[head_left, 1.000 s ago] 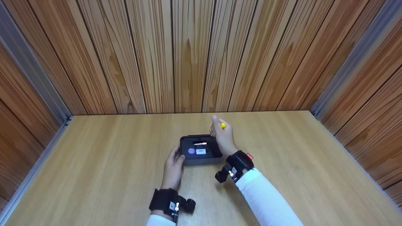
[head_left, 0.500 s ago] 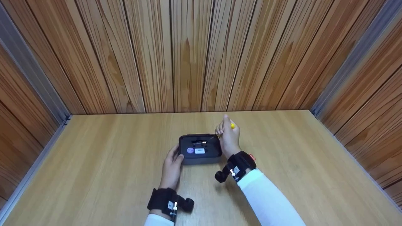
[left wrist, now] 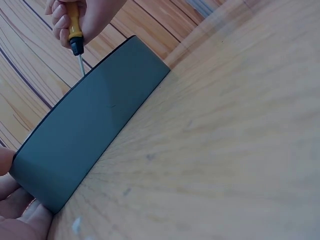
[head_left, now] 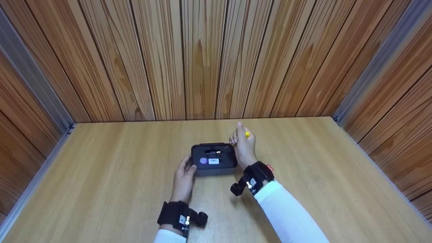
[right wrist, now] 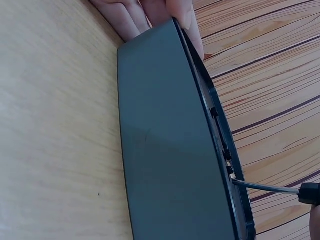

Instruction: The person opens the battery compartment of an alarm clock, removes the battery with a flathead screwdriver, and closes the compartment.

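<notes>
A dark grey box-shaped casing (head_left: pixel 216 172) stands on the table with its recessed side up. Inside the recess are a round purple sticker (head_left: pixel 203 161), a white label (head_left: pixel 213 161) and a small metal-and-black part (head_left: pixel 213 152). My left hand (head_left: pixel 183 179) grips the casing's left end, thumb on the near edge and fingers around the side. My right hand (head_left: pixel 246 148) holds a screwdriver by its yellow handle (left wrist: pixel 74 22), above the casing's right end. In the right wrist view the screwdriver's shaft (right wrist: pixel 270 188) slants into the recess, touching near the small part; its exact contact is hard to see.
A light wooden table (head_left: pixel 118 175) carries the casing. Wood-panelled walls (head_left: pixel 202 60) rise behind it and at both sides, with grey metal posts (head_left: pixel 371 64) in the corners. Black camera straps (head_left: pixel 173 215) circle both wrists.
My right hand has moved to the right with the screwdriver, uncovering the casing's right end, then drifted slightly back. My left hand keeps its grip on the casing.
</notes>
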### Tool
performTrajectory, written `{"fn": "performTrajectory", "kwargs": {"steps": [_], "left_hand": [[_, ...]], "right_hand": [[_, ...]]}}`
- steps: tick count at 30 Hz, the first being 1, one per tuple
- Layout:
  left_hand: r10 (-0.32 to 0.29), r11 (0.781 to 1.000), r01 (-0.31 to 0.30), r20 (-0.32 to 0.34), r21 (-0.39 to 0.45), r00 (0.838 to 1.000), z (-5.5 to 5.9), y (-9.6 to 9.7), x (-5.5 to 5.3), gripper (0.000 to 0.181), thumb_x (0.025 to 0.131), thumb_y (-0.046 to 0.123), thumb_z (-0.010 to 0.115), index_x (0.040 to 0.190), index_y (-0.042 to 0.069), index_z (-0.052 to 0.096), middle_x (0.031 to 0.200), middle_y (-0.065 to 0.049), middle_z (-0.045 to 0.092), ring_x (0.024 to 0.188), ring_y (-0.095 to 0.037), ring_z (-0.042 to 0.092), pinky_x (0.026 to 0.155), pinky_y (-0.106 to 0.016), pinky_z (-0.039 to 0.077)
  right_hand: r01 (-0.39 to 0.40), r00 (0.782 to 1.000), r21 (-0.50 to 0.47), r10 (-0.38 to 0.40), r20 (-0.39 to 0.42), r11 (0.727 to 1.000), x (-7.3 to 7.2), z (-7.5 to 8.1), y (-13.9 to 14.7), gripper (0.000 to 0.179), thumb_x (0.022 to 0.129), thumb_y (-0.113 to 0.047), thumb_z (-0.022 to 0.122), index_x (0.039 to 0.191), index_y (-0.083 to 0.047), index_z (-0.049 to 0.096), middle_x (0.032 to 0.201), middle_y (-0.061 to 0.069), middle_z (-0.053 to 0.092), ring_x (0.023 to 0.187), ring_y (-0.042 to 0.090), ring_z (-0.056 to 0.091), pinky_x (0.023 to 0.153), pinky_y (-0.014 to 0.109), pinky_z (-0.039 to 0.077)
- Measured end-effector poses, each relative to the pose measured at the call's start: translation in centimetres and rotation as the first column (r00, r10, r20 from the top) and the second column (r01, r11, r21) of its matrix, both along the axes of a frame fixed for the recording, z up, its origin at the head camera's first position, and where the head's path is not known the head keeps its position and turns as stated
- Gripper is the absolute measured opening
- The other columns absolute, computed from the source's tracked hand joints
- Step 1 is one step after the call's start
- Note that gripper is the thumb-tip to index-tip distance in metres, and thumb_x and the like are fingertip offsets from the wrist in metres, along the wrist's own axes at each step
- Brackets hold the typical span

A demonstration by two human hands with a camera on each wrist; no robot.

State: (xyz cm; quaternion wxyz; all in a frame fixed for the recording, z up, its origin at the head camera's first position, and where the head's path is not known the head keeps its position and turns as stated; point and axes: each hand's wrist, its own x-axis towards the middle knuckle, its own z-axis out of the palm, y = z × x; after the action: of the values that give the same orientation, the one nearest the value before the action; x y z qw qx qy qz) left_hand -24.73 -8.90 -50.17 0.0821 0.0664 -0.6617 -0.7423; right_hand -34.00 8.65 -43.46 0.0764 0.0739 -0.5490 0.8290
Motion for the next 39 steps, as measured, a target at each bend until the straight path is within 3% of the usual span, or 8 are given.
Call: {"fn": "performTrajectory", "kwargs": {"steps": [14, 39], "left_hand": [[-0.006, 1.000, 0.007, -0.030, 0.026, 1.000, -0.21, -0.02, -0.02, 0.054, 0.102, -0.001, 0.044, 0.154, -0.010, 0.029, 0.159, -0.029, 0.030, 0.148, -0.042, 0.028, 0.123, -0.047, 0.026], [0.002, 1.000, -0.001, -0.015, 0.024, 1.000, -0.16, 0.00, 0.19, 0.054, 0.103, 0.000, 0.044, 0.154, -0.007, 0.031, 0.159, -0.027, 0.032, 0.148, -0.040, 0.030, 0.123, -0.046, 0.027]], "right_hand": [[-0.006, 1.000, -0.068, 0.005, -0.011, 0.998, -0.15, -0.36, 0.05, 0.047, 0.109, -0.021, 0.046, 0.063, -0.012, 0.038, 0.057, -0.003, 0.037, 0.054, 0.011, 0.037, 0.053, 0.021, 0.034], [-0.009, 1.000, -0.086, 0.009, -0.007, 0.996, -0.25, -0.40, 0.32, 0.047, 0.109, -0.021, 0.046, 0.064, -0.011, 0.039, 0.057, -0.002, 0.037, 0.053, 0.013, 0.037, 0.053, 0.023, 0.034]]}}
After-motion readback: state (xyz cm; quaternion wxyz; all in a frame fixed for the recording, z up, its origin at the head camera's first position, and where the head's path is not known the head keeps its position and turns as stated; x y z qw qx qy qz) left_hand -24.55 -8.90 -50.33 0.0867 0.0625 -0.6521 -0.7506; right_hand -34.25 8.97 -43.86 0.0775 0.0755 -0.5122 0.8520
